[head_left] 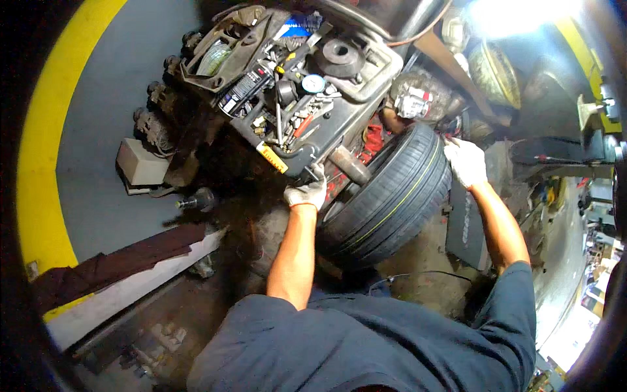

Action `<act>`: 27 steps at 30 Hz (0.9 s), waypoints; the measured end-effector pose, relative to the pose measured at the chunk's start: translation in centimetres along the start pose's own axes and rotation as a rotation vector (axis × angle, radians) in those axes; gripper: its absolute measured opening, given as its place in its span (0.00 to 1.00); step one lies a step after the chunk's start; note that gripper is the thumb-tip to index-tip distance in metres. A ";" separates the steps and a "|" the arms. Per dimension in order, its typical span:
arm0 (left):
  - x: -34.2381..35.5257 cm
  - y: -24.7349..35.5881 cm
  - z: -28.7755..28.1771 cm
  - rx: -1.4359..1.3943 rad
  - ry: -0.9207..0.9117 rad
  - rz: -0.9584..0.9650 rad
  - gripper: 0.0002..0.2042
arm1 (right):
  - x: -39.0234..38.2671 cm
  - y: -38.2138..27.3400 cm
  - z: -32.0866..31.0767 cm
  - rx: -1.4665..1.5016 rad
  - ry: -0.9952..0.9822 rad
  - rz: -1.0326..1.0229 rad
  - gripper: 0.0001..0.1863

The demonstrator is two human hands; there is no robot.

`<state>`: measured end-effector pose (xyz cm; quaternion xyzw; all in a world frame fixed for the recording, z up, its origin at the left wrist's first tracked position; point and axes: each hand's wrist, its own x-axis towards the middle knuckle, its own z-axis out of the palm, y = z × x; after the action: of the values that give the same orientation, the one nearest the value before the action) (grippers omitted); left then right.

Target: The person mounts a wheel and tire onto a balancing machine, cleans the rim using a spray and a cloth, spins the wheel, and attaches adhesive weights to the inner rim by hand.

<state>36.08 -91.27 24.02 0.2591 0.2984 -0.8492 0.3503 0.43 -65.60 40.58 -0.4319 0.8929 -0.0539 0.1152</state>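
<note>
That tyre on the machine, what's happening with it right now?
A person in white gloves is handling a black tyre standing upright on a workshop machine. The left hand sits at the tyre's near side, just below a tray cluttered with tools. The right hand rests on the tyre's far upper edge. Whether either hand grips anything cannot be told.

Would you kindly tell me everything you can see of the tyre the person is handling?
The tyre is black rubber with grooved tread running round it and a thin yellow line along one groove. It stands upright on its tread, leaning against the red machine under the tool tray. The gloved right hand rests on its upper edge; the gloved left hand is at its near side by the tray's corner.
</note>
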 end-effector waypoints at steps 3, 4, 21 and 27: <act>-2.5 -0.8 4.8 0.070 0.229 -0.091 0.21 | 4.3 0.2 -4.2 -0.614 0.141 0.011 0.12; -3.1 0.0 4.6 0.166 0.266 -0.128 0.24 | 6.1 -3.0 -6.6 -0.493 0.358 -0.096 0.11; -23.5 46.3 -18.9 0.693 0.923 0.109 0.34 | 30.0 -28.1 -8.4 -0.172 0.214 0.367 0.17; -24.0 48.5 -19.7 1.225 1.397 0.079 0.32 | 16.0 -37.0 -9.3 -0.481 0.117 -0.293 0.13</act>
<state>91.89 -95.04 10.29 0.8615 -0.0679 -0.4971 -0.0782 16.54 -101.13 54.31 -0.5676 0.8131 0.1186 -0.0511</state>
